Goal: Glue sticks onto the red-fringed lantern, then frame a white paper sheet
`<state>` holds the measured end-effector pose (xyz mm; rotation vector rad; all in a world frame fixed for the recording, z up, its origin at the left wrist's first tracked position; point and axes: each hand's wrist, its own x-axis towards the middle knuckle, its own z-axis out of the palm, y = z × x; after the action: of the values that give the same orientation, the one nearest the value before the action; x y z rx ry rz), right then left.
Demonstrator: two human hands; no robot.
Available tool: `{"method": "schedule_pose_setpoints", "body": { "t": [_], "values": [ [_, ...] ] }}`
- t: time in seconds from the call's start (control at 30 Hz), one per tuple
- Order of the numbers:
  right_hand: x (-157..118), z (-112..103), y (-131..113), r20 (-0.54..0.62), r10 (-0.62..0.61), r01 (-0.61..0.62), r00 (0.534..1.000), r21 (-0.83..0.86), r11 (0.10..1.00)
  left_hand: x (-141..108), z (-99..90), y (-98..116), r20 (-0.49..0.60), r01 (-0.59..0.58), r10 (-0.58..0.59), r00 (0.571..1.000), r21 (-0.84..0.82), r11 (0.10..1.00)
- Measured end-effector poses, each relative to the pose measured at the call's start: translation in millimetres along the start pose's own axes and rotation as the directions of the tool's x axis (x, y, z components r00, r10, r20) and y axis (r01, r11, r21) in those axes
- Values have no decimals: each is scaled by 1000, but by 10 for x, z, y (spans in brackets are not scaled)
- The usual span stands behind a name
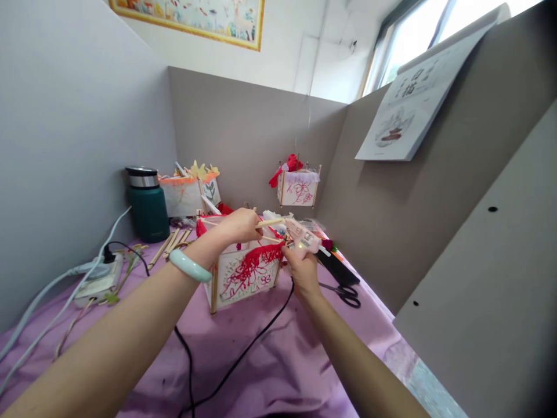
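My left hand, with a pale green bangle on its wrist, is closed on a thin wooden stick above a box-shaped lantern. This lantern has wooden corner posts, white sides with red and green drawings, and red fringe along its top edge. My right hand grips a pale pink glue gun at the lantern's right corner. A small light glows on the gun, and a black cord runs down from it. The nozzle is close to the stick's end; whether they touch I cannot tell.
A green bottle and a power strip stand at left, near loose wooden sticks. Black scissors lie at right. A smaller lantern hangs behind, and another decorated box sits at the back left. Grey partitions enclose the table.
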<state>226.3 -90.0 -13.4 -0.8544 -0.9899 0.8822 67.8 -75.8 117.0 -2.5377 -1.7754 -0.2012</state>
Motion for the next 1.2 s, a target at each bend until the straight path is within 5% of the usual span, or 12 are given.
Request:
{"method": "schedule_pose_setpoints", "body": {
  "t": [0.6, 0.77, 0.87, 1.0, 1.1, 1.2],
  "values": [
    [-31, -6, -78, 24, -21, 23, 999, -92, 995, -75, -105, 5, -10, -26, 26, 1000, -62, 998],
    [-69, -164, -317, -58, -46, 36, 997, -152, 988, -387, -404, -228, -158, 22, -44, 986, -137, 990],
    [-193, -302, -487, -61, -85, 73, 994, -178, 981, -778, -416, -276, -285, 133, -174, 943, -159, 978],
    [-490, -340, -644, 91, 30, -11, 995, -201, 980, -1395, 34, -81, -509, 189, -404, 760, -421, 887],
    [-714, -222, -694, 294, 141, -77, 945, -220, 972, -1653, 562, 140, -538, 119, -552, 637, -639, 760],
    [-859, -63, -683, 440, 235, -127, 867, -260, 957, -1647, 969, 306, -475, 68, -618, 626, -757, 650]
  ]
}}
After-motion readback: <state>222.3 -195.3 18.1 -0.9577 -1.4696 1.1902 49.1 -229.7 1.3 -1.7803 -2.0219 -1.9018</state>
